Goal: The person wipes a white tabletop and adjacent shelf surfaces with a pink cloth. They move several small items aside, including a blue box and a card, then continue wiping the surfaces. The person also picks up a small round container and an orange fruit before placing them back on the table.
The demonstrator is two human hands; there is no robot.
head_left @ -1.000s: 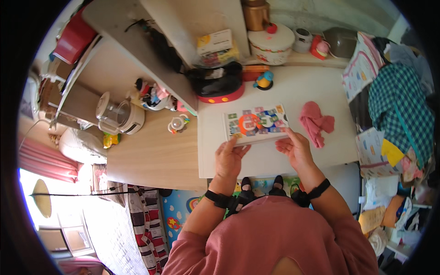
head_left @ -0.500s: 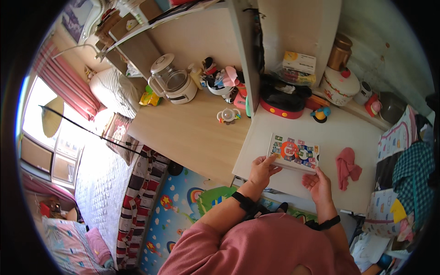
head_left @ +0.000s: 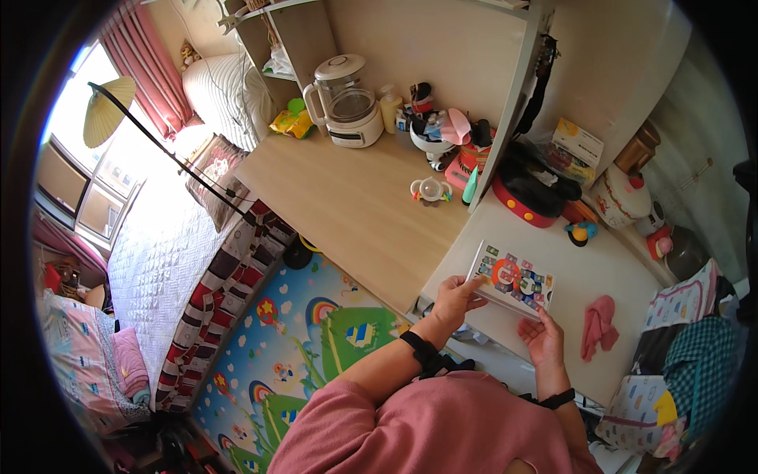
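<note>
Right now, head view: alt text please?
A person's left hand and right hand hold a colourful flat box over a white table, with a pink cloth lying beside it.

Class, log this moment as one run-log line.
left hand: holds box | right hand: holds box | box: over white table | pink cloth: beside

Count: 2 hands, left hand (head_left: 455, 299) and right hand (head_left: 543, 340), on 1 colourful board (head_left: 512, 280). 1 pink cloth (head_left: 598, 325), 1 coffee maker (head_left: 347, 103), 1 floor lamp (head_left: 108, 110), 2 worktops: wooden worktop (head_left: 347, 205), white worktop (head_left: 616, 268).
</note>
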